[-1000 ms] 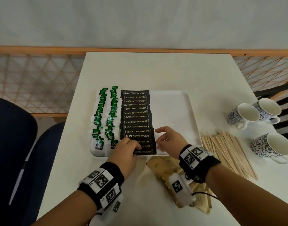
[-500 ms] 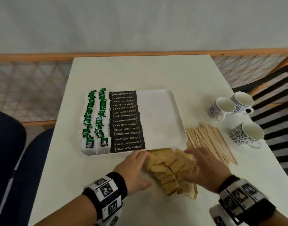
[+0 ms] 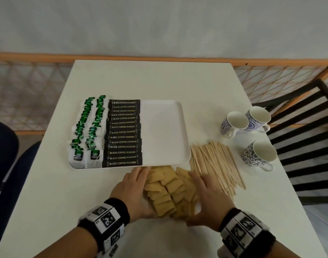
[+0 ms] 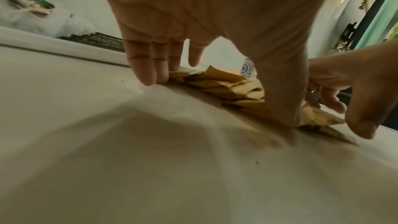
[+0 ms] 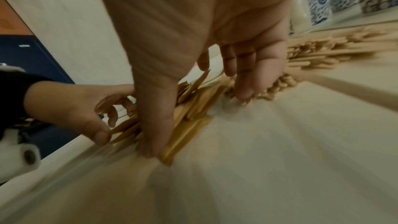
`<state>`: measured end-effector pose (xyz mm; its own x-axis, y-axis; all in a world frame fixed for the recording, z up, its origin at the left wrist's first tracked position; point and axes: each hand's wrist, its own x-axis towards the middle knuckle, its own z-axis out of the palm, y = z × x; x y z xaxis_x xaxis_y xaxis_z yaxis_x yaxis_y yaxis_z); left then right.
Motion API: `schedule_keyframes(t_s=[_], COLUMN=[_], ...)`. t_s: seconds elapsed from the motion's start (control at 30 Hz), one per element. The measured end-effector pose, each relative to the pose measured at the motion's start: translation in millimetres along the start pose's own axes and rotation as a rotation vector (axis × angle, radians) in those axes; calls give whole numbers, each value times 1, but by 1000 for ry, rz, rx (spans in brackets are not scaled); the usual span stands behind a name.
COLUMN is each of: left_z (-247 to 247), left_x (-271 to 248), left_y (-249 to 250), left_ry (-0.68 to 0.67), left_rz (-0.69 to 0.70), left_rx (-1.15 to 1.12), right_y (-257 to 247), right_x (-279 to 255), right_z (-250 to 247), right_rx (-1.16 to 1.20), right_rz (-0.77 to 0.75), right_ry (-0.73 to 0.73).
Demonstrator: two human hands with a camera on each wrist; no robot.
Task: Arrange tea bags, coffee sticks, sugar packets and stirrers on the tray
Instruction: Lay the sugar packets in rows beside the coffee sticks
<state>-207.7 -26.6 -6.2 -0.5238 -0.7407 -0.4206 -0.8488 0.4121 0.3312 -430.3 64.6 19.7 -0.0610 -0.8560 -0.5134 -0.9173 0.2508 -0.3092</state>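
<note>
Nearest the body, both hands flank the sugar packets (image 3: 167, 190), a loose brown heap on the table (image 3: 57, 211) just short of the tray (image 3: 165, 131). The left hand (image 3: 130, 192) presses its straight fingers (image 4: 148, 74) against the heap's left edge, thumb down at the near side; the right hand (image 3: 208, 196) mirrors it, fingers flat and holding nothing. Sugar seems the step in hand: gathering the heap. Next it likely needs squeezing together and lifting onto the tray's bare right half. Farther off, stirrers (image 3: 217, 162) lie beside the tray. Tea bags (image 3: 87, 131) and coffee sticks (image 3: 123, 132) already fill its left.
</note>
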Motion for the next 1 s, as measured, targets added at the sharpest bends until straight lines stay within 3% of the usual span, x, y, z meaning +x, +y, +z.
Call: schedule_keyframes(t_s=[0.4,0.63,1.0], left_z=[0,8,0], left_x=[6,3,-23], left_y=[15,18,-35], left_ry=[-60,-63,-72], left_rz=[-23,73,42], left_rx=[73,82,26], right_y=[-16,-35,-77], right_x=[11,24,45], right_z=[-1,7,35], right_rx=[-76,-98,-22], right_rz=[-64,-143,-292], right_ry=[-61,-83,-82])
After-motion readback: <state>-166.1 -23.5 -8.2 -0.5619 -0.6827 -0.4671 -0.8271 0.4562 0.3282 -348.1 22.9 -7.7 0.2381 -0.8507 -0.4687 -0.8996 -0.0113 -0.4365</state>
